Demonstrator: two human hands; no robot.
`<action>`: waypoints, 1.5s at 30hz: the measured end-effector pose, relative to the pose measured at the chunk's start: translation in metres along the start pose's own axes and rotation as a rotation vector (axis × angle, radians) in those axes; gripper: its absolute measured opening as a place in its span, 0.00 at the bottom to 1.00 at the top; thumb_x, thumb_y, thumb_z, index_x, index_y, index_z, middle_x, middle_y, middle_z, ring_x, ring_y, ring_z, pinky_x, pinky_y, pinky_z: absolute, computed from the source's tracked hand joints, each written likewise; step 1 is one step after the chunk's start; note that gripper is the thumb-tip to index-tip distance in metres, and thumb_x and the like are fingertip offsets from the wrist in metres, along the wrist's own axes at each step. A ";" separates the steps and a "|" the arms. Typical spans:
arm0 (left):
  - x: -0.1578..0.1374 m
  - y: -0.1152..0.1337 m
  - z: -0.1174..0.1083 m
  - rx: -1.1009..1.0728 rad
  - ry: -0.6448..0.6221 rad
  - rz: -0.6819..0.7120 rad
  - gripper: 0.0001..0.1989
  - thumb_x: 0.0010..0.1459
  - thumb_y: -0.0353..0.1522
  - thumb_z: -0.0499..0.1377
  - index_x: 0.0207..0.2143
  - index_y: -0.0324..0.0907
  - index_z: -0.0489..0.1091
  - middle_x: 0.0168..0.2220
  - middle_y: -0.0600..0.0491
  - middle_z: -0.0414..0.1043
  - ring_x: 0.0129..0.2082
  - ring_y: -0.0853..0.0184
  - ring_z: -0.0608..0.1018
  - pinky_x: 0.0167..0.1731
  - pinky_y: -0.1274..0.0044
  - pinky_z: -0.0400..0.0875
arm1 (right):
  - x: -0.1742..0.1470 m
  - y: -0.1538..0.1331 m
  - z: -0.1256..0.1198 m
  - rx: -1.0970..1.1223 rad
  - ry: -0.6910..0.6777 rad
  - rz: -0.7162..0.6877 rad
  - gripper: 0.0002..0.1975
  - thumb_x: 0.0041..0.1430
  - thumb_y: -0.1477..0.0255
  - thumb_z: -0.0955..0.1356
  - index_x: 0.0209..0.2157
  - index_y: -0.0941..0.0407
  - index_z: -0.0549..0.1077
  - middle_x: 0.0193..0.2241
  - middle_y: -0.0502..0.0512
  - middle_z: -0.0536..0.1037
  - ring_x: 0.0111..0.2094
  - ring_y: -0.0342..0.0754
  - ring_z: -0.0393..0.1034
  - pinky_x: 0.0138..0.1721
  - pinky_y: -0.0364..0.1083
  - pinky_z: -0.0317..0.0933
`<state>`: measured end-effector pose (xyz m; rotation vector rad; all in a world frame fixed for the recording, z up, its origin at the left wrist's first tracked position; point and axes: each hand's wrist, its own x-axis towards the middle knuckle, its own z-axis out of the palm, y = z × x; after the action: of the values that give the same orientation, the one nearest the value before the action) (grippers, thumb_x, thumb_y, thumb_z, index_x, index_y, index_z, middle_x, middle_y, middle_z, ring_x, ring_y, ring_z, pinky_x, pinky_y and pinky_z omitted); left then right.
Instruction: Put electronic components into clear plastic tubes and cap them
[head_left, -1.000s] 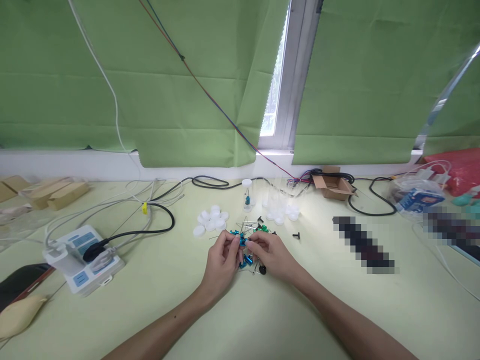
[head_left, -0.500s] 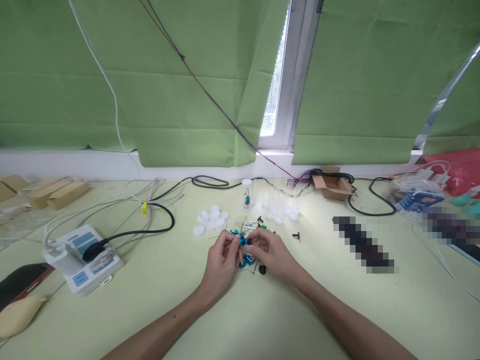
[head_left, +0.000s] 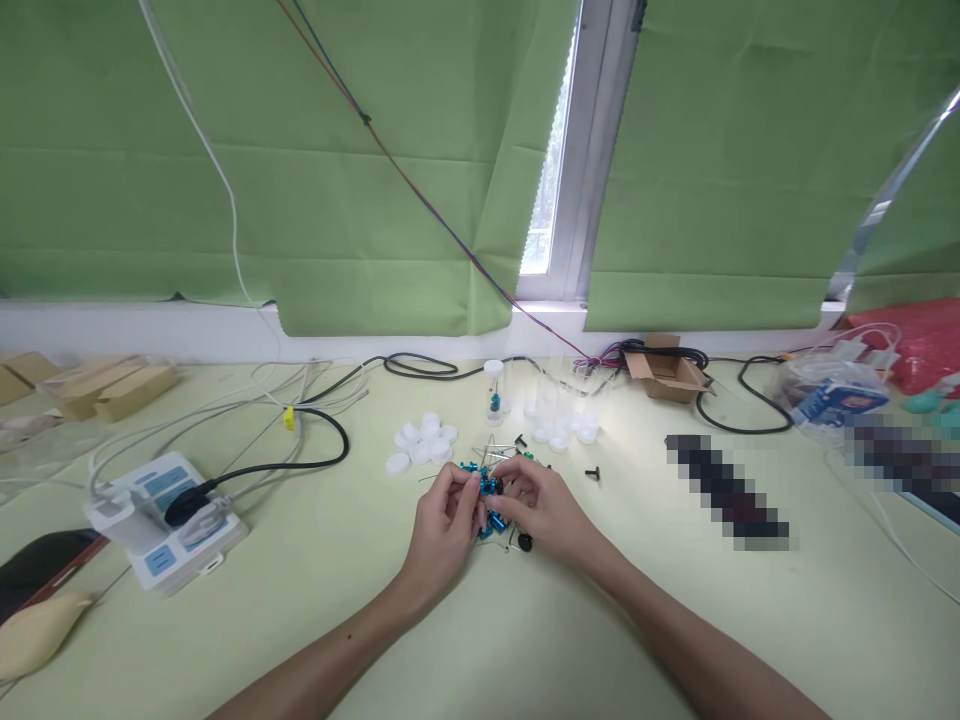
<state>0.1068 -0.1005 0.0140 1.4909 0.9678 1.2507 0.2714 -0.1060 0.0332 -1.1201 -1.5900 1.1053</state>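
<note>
My left hand (head_left: 441, 522) pinches a small blue metal part (head_left: 489, 486) between thumb and fingertips. From the other side, the fingertips of my right hand (head_left: 551, 508) close on a small black round piece (head_left: 500, 485) at the blue part's right end. Fingers cover much of both pieces, so I cannot tell how they join. Beneath and around my hands lies a loose pile of blue metal parts (head_left: 496, 522), thin metal rods (head_left: 491, 450) and black pieces. A round black knob (head_left: 525, 542) rests just below my right fingers.
White caps (head_left: 431, 440) lie left of the pile. Behind it stands a clear capped tube (head_left: 494, 408) with a blue part inside, more clear tubes (head_left: 555, 400) to its right. A power strip (head_left: 169, 510) with cables is at left, an open cardboard box (head_left: 667, 383) at back right.
Almost nothing differs. Both hands stay in place on the blue part and black piece; the whole view shifts very slightly.
</note>
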 end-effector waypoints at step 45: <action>0.002 -0.002 -0.001 0.029 -0.019 0.009 0.13 0.65 0.40 0.54 0.30 0.43 0.62 0.18 0.60 0.65 0.18 0.73 0.65 0.19 0.81 0.60 | 0.000 -0.001 0.000 -0.036 0.024 -0.042 0.10 0.56 0.68 0.70 0.41 0.55 0.73 0.35 0.51 0.76 0.29 0.44 0.69 0.29 0.43 0.62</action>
<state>0.1061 -0.0982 0.0128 1.5282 0.9716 1.2314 0.2709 -0.1063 0.0345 -1.1149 -1.6134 1.0358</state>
